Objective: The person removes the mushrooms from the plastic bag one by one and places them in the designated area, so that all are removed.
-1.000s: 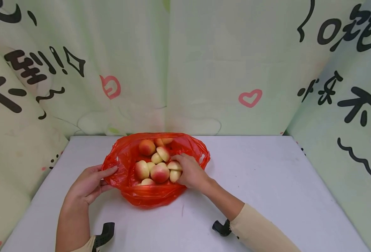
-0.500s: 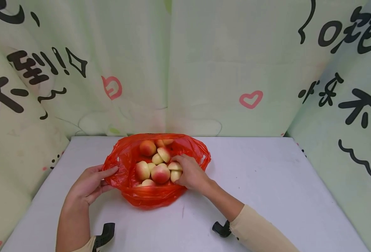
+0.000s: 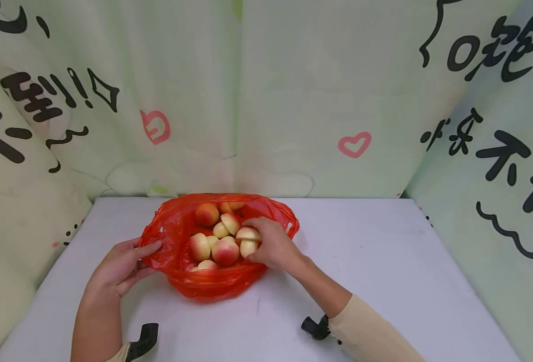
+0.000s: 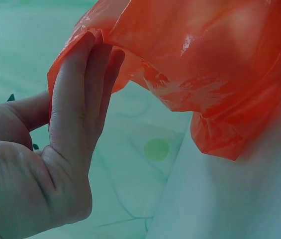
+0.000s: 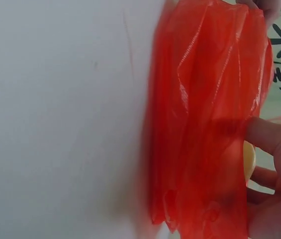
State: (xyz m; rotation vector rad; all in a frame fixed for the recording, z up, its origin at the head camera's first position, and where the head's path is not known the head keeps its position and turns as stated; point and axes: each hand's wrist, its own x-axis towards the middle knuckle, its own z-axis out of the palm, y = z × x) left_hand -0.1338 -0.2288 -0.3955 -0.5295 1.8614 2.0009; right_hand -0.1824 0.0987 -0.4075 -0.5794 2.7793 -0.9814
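My left hand (image 3: pixel 119 264) is pinching the left rim of a red bag (image 3: pixel 221 286), thumb on one side of the plastic and fingers on the other, probably steadying it so that its mouth is gaping. The bag is standing on the table (image 3: pixel 365 251). My right hand (image 3: pixel 274 246) is grasping a mushroom (image 3: pixel 248 234) between thumb and fingers; that mushroom is sitting inside the bag, toward the right, just beside the other mushrooms (image 3: pixel 225 251). Coming in from the right is, I judge, leaving the opening unblocked. The head view is showing the contents from above. The left wrist view is instead revealing straight fingers beneath the plastic, while the right wrist view is presenting the bag's creased near wall, with only a pale part of the mushroom showing.
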